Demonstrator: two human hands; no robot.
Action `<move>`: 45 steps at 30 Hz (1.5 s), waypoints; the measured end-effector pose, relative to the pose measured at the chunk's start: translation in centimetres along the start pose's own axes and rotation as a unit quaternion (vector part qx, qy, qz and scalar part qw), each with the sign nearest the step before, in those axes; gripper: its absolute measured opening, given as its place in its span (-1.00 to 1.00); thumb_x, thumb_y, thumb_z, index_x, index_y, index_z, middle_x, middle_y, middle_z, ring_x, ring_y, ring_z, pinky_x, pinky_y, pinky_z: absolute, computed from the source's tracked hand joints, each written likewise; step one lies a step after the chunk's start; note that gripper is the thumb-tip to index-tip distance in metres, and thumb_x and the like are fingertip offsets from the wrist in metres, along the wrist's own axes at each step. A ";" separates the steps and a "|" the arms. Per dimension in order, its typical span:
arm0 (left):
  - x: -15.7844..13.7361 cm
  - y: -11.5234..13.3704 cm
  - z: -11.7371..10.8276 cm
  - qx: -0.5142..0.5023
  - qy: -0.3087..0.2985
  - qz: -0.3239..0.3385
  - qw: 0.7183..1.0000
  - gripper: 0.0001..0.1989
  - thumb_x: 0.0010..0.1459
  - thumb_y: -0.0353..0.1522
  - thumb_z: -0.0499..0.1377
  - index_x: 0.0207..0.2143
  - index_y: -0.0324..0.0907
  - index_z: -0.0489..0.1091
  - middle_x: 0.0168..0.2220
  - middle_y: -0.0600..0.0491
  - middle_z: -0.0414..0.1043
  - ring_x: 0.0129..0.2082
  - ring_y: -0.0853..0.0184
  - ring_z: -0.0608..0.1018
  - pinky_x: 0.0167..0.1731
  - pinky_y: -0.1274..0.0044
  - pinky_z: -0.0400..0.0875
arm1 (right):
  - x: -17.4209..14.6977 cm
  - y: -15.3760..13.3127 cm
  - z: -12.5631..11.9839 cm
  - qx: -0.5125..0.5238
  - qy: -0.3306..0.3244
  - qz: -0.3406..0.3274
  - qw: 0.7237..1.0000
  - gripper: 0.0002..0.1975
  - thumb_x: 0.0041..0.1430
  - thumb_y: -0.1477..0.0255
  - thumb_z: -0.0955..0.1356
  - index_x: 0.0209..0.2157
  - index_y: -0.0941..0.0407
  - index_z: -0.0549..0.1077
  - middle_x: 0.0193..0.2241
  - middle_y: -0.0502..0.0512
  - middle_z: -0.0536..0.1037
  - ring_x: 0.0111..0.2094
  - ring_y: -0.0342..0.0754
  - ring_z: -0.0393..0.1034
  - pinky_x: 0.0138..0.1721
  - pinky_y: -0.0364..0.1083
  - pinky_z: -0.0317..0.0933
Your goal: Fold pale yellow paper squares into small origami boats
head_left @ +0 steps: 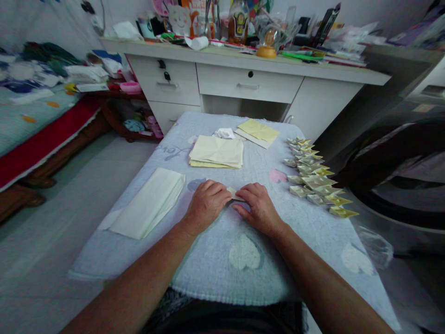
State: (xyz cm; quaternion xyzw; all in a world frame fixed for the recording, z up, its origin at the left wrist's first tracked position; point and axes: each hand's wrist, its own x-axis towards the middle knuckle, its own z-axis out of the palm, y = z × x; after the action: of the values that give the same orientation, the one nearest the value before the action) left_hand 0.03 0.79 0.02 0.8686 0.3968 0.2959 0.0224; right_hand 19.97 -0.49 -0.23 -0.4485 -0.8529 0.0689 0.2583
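A small piece of folded pale paper (237,194) lies on the cloth between my two hands. My left hand (208,203) is closed on its left end, fingers curled and pressed together. At the other end my right hand (260,208) grips the paper under bent fingers, its thumb a little apart on the near side. The fingers cover much of the paper, so its full shape is hidden. Beyond my hands is a stack of cream paper sheets (217,150). Folded paper boats (314,178), white and yellow, stand in rows to the right.
A blue-grey cloth (208,273) with heart prints covers the table. Folded pale sheets (149,204) lie at left. Yellow paper (259,131) and a crumpled white tissue (224,133) sit at the back. Behind stands a cluttered white desk (250,86); a bed (34,120) is at far left.
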 end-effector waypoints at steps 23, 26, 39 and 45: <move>-0.3 0.5 -0.9 -0.169 0.162 -0.114 0.965 -0.90 0.18 -0.39 0.19 -0.23 -0.18 0.36 -0.29 0.05 0.39 -0.27 0.33 0.43 -0.23 0.48 0.36 | 0.0 -0.2 -0.4 0.331 0.081 0.172 0.924 -0.91 0.21 0.40 0.32 -0.35 0.11 0.43 -0.53 -0.05 0.36 -0.52 -0.16 0.21 -0.47 -0.16 0.10; -0.1 1.4 -0.5 -0.161 0.094 -0.048 0.981 -0.93 0.20 -0.42 0.16 -0.24 -0.16 0.40 -0.24 0.02 0.39 -0.15 0.27 0.44 -0.09 0.41 0.35 | 0.0 -0.4 0.5 0.462 0.075 0.209 0.859 -0.86 0.16 0.33 0.36 -0.36 0.09 0.34 -0.50 -0.08 0.34 -0.51 -0.18 0.22 -0.49 -0.18 0.11; 0.0 1.9 0.3 -0.230 0.010 -0.119 0.966 -0.59 -0.04 -0.25 0.37 -0.14 -0.12 0.37 0.03 -0.08 0.28 0.06 0.15 0.40 -0.04 0.34 0.44 | 0.3 -1.0 1.3 0.593 0.019 0.203 0.779 -0.71 0.05 0.25 0.46 -0.28 0.08 0.36 -0.37 -0.01 0.45 -0.36 -0.11 0.35 -0.27 -0.11 0.25; 0.1 2.0 0.5 -0.281 0.009 -0.133 0.950 -0.66 -0.02 -0.36 0.34 -0.17 -0.14 0.36 0.03 -0.10 0.29 0.03 0.18 0.41 -0.19 0.43 0.48 | 0.4 -1.1 0.7 0.599 0.003 0.195 0.776 -0.68 0.06 0.18 0.45 -0.40 0.08 0.31 -0.47 -0.06 0.41 -0.43 -0.14 0.31 -0.25 -0.10 0.27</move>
State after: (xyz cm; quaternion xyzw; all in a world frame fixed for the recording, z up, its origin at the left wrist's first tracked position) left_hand 1.67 -0.44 0.18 0.7635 0.4099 0.3978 0.3013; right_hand 18.65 -0.73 -0.32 -0.3596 -0.5328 0.6138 0.4583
